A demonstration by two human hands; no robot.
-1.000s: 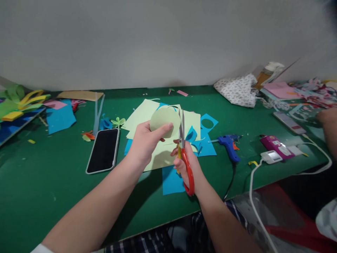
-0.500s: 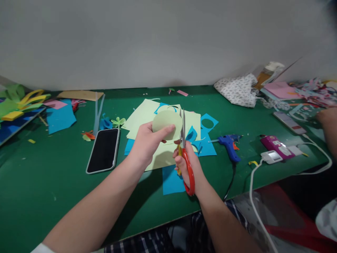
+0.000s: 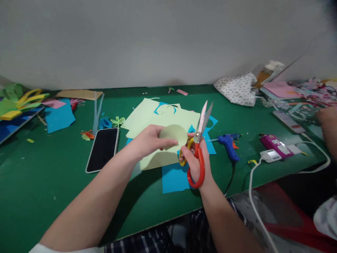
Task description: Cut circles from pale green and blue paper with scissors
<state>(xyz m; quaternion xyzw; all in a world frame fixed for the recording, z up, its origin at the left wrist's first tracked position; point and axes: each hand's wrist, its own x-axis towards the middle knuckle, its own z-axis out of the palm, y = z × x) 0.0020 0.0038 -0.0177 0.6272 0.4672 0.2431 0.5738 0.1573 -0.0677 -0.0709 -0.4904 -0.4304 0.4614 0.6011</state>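
Between thumb and fingers, my left hand [image 3: 155,140] pinches a pale green paper circle [image 3: 175,133] over the pile of sheets. My right hand [image 3: 196,160] is wrapped round scissors [image 3: 199,138] with one red and one yellow handle. Their blades point up and away from me, slightly apart, with no paper between them. Pale green sheets [image 3: 142,114] lie beneath my hands, overlapping blue paper [image 3: 173,179]. Thin curved blue and green offcuts [image 3: 164,109] rest on the sheets.
A phone [image 3: 103,149] lies left of the papers. To the right are a blue glue gun [image 3: 229,144], a purple device [image 3: 276,146] and a white cable [image 3: 251,196]. Paper flowers [image 3: 117,121] sit behind the phone. Another person's hand [image 3: 328,117] is at the far right.
The scissors have moved right, off the paper circle, and their blades have tilted rightward. My left hand has brought the circle lower and slightly right.
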